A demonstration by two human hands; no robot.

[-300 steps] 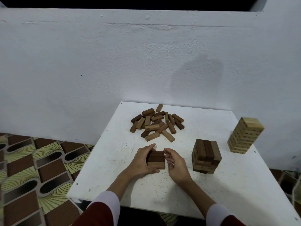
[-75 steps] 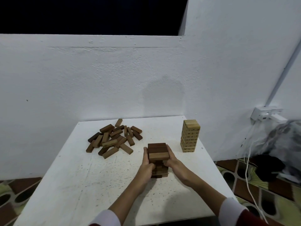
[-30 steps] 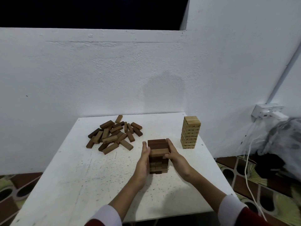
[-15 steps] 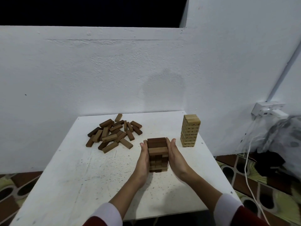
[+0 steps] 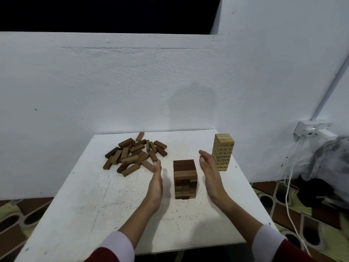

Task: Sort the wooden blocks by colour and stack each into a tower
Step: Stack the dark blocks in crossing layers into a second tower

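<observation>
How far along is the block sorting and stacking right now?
Done: the tall pale wooden block tower stands complete at the white table's right edge. In hand: the shorter dark brown block tower stands free between the open left hand and right hand, neither touching it. Left: the loose pile of brown wooden blocks at the far left is unstacked, so much remains.

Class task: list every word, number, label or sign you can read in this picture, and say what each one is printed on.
Light wooden tower: dark marks, probably numbers, on the block sides; too small and blurred to read.
Brown tower, loose brown blocks, table, wall socket: no text visible.
</observation>
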